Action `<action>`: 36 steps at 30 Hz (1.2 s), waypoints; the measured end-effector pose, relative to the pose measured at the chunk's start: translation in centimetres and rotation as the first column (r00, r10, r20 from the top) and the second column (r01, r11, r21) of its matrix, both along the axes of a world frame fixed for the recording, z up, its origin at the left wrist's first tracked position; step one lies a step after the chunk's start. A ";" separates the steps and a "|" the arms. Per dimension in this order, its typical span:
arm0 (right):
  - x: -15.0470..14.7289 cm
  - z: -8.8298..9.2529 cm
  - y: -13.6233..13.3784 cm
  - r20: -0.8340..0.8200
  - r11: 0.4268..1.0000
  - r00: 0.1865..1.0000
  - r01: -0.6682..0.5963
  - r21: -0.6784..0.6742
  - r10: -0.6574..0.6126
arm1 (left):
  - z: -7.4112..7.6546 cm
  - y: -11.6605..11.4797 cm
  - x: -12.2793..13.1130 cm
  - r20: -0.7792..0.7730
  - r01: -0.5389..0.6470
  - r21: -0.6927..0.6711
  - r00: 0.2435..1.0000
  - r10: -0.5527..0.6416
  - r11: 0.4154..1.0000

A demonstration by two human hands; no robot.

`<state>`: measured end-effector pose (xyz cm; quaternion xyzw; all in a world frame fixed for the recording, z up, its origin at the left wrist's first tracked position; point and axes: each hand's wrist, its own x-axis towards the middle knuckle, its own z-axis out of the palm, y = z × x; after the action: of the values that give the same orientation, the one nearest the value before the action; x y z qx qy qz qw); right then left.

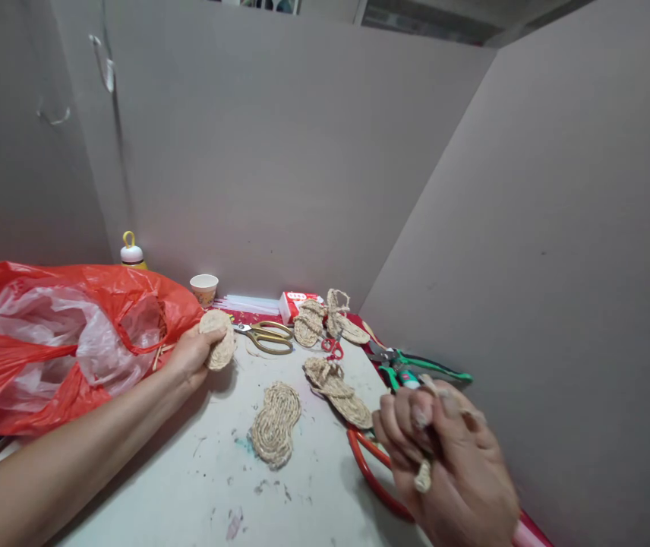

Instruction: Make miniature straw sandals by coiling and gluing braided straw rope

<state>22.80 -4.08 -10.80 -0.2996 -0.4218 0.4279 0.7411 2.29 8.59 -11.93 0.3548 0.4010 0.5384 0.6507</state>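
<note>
My left hand point(193, 357) pinches a small oval woven straw sole point(219, 342) by its edge, above the left of the table. Closer to me on the right, my right hand point(450, 463) is closed around a pale straw cord point(424, 477), one end of which pokes out below the fingers. A longer straw sole point(276, 425) lies flat on the table between my hands. Just left of my right hand rests a straw sandal point(339, 393) with braided straps. Two more straw sandals, a left one point(309, 323) and a right one point(348, 327), are farther back.
Gold-handled scissors point(271, 336) and small red scissors point(332, 348) lie mid-table. Green-handled cutters point(433, 365) and red loop handles point(373, 475) are on the right. A red plastic bag point(97, 285) fills the left; behind stand a paper cup point(204, 290) and bottle point(132, 254). Grey panels point(257, 152) enclose the table.
</note>
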 end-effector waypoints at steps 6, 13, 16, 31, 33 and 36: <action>-0.8 -1.2 2.0 0.230 0.904 0.951 -0.095 -0.418 0.206 | -0.2 -2.9 1.3 -0.072 0.276 0.074 0.960 -0.271 0.958; -1.9 -2.2 2.2 0.292 0.826 0.889 -0.148 -0.544 0.352 | -1.7 -5.7 1.9 -0.257 0.597 0.267 0.801 -0.542 0.756; -0.2 -1.0 2.4 0.378 0.863 0.895 -0.015 -0.504 0.236 | -2.1 -5.0 1.7 -0.259 0.645 0.238 0.763 -0.592 0.726; 13.8 3.6 16.9 0.824 0.583 0.561 0.697 -0.417 -0.081 | -4.8 -1.1 0.0 -0.773 0.363 0.308 0.635 0.008 0.879; 14.0 2.9 17.4 0.820 0.568 0.562 0.712 -0.413 -0.108 | -5.0 -1.5 0.1 -0.819 0.393 0.296 0.573 0.021 0.871; 13.6 2.1 16.5 0.795 0.584 0.588 0.700 -0.410 -0.147 | -5.1 -2.3 0.4 -0.866 0.434 0.271 0.500 0.020 0.859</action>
<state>36.36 12.41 -8.73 -0.7879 -0.3779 0.1986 0.4437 2.70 6.28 -17.06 0.7589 0.4794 0.2903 0.3317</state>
